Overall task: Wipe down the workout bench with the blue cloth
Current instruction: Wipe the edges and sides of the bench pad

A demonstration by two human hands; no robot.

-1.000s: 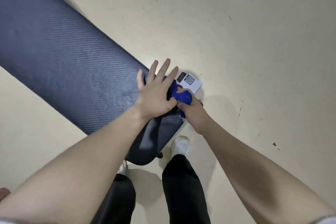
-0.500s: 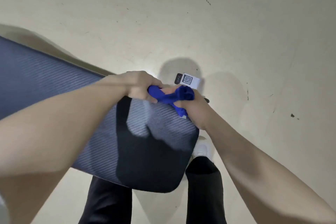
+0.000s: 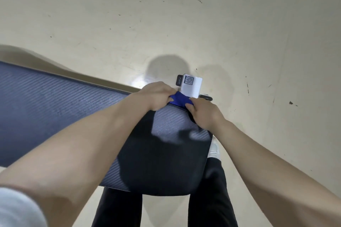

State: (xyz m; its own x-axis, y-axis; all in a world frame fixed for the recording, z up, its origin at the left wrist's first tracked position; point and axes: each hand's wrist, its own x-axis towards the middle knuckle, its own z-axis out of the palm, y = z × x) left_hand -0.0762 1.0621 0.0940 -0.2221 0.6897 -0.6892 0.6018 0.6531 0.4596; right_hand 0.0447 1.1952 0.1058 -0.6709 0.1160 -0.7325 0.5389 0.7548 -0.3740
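Observation:
The workout bench (image 3: pixel 55 108) has a dark blue textured pad that runs from the left edge to the middle of the view. The blue cloth (image 3: pixel 180 100) is bunched at the pad's far right corner. My left hand (image 3: pixel 156 96) grips the cloth's left side with curled fingers. My right hand (image 3: pixel 202 112) pinches its right side, resting on the pad's corner. Only a small part of the cloth shows between the two hands.
A white box with a QR code (image 3: pixel 191 84) and a small black item (image 3: pixel 179 80) sit just beyond the cloth. A metal part (image 3: pixel 206 96) sticks out beside my right hand. Beige floor (image 3: pixel 184 24) lies all around. My black trouser legs and a white shoe (image 3: pixel 214 149) are below the bench.
My left hand went from lying flat over the cloth to gripping it. Both hands now hold the cloth closer together at the pad's corner. The view has swung so the bench lies more level.

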